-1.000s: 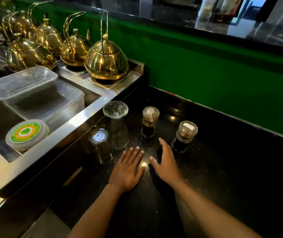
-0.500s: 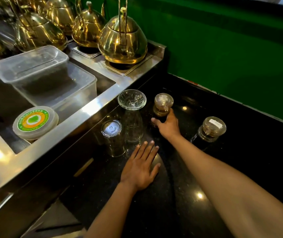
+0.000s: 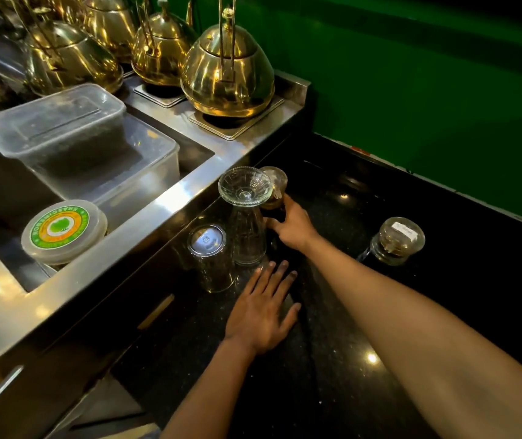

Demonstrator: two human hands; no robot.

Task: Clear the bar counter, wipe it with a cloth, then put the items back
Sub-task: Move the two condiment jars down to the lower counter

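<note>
Fingers of the right hand (image 3: 294,228) curl round the dark lower body of a small glass jar (image 3: 274,191) with a clear domed lid, which stands on the black bar counter (image 3: 332,359). Touching the left side of that grip is a tall footed glass (image 3: 247,217) standing upside down, its round foot overlapping the jar's lid in this view. Nearer the person and further left of the grip, a shorter tumbler (image 3: 210,258) is also upturned, just beside the tall glass. Well to the right of the grip stands a second jar (image 3: 395,240) with a domed lid and a pale label on top, untouched. The left hand (image 3: 262,312) lies flat on the counter, nearer the person than the grip, fingers straight and spread, fingertips just short of the tall glass, grasping nothing. Left of the grip runs a steel ledge (image 3: 145,223), with clear plastic boxes (image 3: 72,134), a round tub (image 3: 63,229) with a green and orange label, and brass kettles (image 3: 228,64) beyond it.
</note>
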